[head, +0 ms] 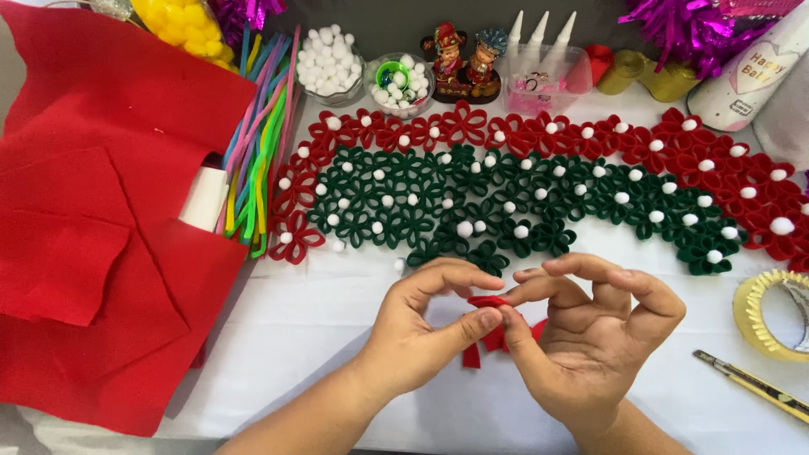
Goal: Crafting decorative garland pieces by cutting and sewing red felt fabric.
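White table (320,337) under felt flowers (506,194)

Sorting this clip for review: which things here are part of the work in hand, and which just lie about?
In use:
left hand and right hand, pinching a red felt piece
mat of red and green felt flowers
bowl of white pompoms
glue bottles

Lying about:
red felt sheets
pipe cleaners
figurines
tape roll
utility knife
tinsel
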